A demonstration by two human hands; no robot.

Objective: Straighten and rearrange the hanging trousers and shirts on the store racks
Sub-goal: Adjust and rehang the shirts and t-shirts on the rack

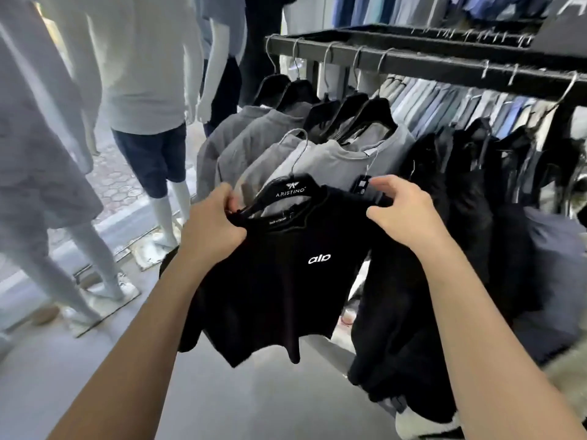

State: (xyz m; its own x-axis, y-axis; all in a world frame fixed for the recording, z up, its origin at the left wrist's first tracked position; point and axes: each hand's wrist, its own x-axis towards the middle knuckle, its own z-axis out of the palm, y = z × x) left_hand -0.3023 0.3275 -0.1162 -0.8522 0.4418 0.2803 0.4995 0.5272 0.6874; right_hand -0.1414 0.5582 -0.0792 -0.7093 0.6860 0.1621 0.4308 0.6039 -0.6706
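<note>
A black T-shirt (276, 290) with a small white chest logo hangs on a black hanger (290, 190), held off the rack in front of me. My left hand (212, 223) grips the shirt's left shoulder at the collar. My right hand (401, 206) pinches its right shoulder by the hanger's end. The hanger's metal hook points up, free of the black rack rail (444, 63). Behind it, several grey shirts (333, 160) hang on black hangers from the rail. Dark garments (460, 198) hang to the right.
Mannequins (149, 90) in pale tops and dark shorts stand on the left on floor plates (104, 300). Folded trousers in blue and grey (444, 103) hang behind the rail. A grey floor (222, 392) lies below.
</note>
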